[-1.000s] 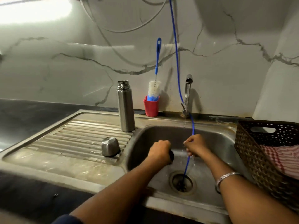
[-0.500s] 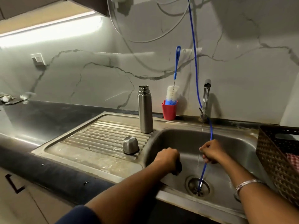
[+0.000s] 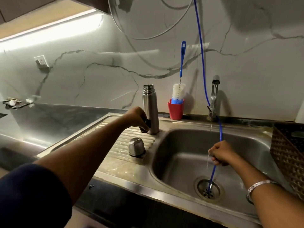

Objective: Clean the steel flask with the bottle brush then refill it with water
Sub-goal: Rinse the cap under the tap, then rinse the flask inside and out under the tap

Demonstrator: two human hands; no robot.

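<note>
Right hand (image 3: 219, 153), nearest on the right side, is curled around a thin blue hose (image 3: 202, 66) inside the sink basin (image 3: 177, 155); a metal bangle (image 3: 259, 185) sits on that wrist. Below the grip the hose runs down to the drain strainer (image 3: 208, 189), its end resting on the strainer holes. Above the grip it climbs past the tap (image 3: 214, 94) and out of the top of the view. A thin stream of water falls from the tap spout into the basin just beside the right hand.

Left hand (image 3: 137, 118), on an arm with a dark blue sleeve, reaches over the ribbed drainboard (image 3: 115, 142). Its fingers are curled round a small dark object (image 3: 146, 125), which sits low against the base of the steel flask (image 3: 150, 111). Whether that object touches the drainboard cannot be told.

Nearer than the flask, a steel cap (image 3: 136, 147) stands dome-up on the drainboard, apart from both hands.

The steel flask stands upright at the back corner of the drainboard, just left of the basin, with its threaded mouth uncovered. Its contents cannot be seen.

Behind the sink rim, a red cup (image 3: 175, 111) stands on the counter (image 3: 54, 116) against the marble wall. It holds the bottle brush (image 3: 179, 91), bristle head down, blue handle rising up the wall.

At the right edge stands a dark woven basket (image 3: 286, 155); its contents are out of frame.

No legible writing or brand marks appear on any item.
</note>
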